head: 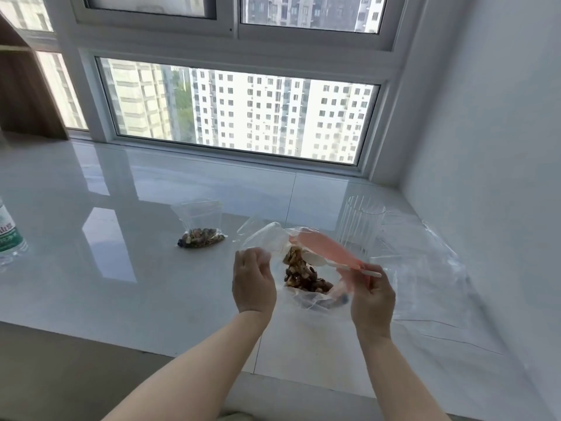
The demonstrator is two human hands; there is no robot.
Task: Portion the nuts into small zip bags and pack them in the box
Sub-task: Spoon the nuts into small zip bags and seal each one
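At the far left edge stands a clear plastic water bottle with a green and white label (pixel 7 235), on the glossy white stone sill (pixel 121 268) that mirrors the window. Further right lies a small clear zip bag already holding a portion of mixed nuts (pixel 201 230), its empty top part standing up crumpled; it rests well apart from the hands.

The left hand (pixel 253 281) has its fingers curled, pinching the near-left rim of a large clear plastic bag with a pink zip strip (pixel 328 250), holding the mouth wide. Inside sits the brown heap of mixed nuts (pixel 303 273). A white plastic spoon (pixel 340 264) reaches into that heap, its handle pinched by the curled fingers of the right hand (pixel 372 296), which seems to grip the bag's right rim as well, though I cannot tell for certain.

Behind stands a ribbed clear tumbler (pixel 361 229), and thin clear plastic sheeting (pixel 431 268) spreads to the right. No box is in view.

The big bag looks thin, limp and slippery; it will likely collapse unless held at the stiffer zip strip. The nuts are loose, light and hard, apt to roll off a shallow spoon. The small filled bag is best taken by its empty upper part, near the seal
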